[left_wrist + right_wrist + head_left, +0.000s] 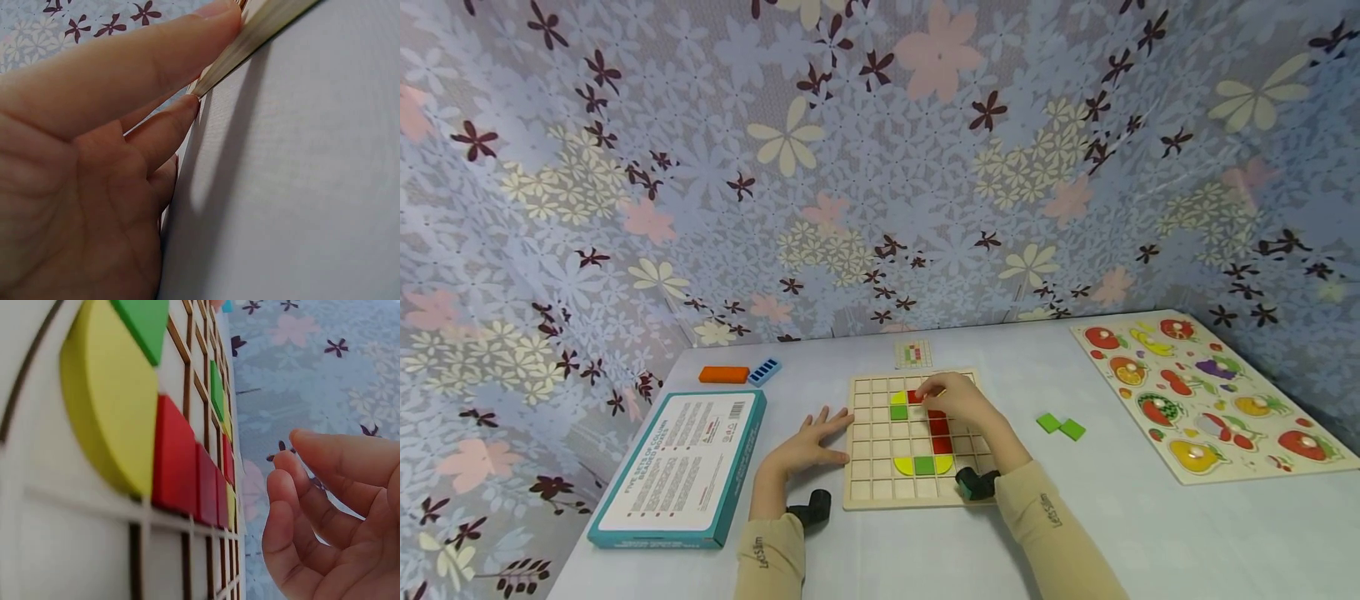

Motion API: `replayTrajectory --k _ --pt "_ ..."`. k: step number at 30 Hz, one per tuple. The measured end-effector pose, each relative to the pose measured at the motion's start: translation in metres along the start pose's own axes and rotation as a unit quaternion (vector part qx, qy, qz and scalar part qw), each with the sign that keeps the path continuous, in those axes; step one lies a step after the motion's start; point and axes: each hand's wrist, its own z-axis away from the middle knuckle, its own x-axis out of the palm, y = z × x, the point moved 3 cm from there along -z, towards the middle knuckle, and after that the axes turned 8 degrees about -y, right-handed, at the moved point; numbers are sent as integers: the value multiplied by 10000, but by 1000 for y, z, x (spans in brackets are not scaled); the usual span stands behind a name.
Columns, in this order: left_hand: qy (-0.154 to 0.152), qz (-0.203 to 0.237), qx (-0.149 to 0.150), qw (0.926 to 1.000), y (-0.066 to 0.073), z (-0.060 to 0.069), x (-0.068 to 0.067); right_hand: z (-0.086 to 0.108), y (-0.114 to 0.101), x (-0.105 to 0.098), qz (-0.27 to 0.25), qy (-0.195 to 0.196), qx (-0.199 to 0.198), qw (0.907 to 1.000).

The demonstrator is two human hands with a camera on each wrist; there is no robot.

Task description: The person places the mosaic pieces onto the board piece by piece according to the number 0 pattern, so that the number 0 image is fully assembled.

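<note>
A wooden grid board lies on the table with red, green and yellow tiles in its squares. My left hand has its fingers spread, and the fingertips touch the board's left edge. Over the upper right part of the board is my right hand, partly hiding the tiles below. In the right wrist view its fingers are loosely bent, apart from the board, with nothing visible between them. Close to that camera are a rounded yellow tile, a row of red tiles and a green tile.
Behind the board lies a small pattern card. Two green tiles are to its right, before a fruit puzzle board. At left are a teal-edged box, an orange block and a blue piece. A flowered curtain hangs behind.
</note>
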Motion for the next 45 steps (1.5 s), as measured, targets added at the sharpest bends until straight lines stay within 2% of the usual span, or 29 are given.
replayTrajectory --k 16,29,41,45 --pt "87 -69 89 9999 -1 0 0 26 19 -33 -586 161 151 9980" --pt "65 -34 -6 10000 -1 1 1 41 57 -62 -917 177 244 9953" --pt "19 -47 71 10000 -2 -2 1 60 88 -81 -856 39 269 9960" --pt "27 -14 30 10000 -1 -1 0 65 96 -86 -661 10 307 9973"
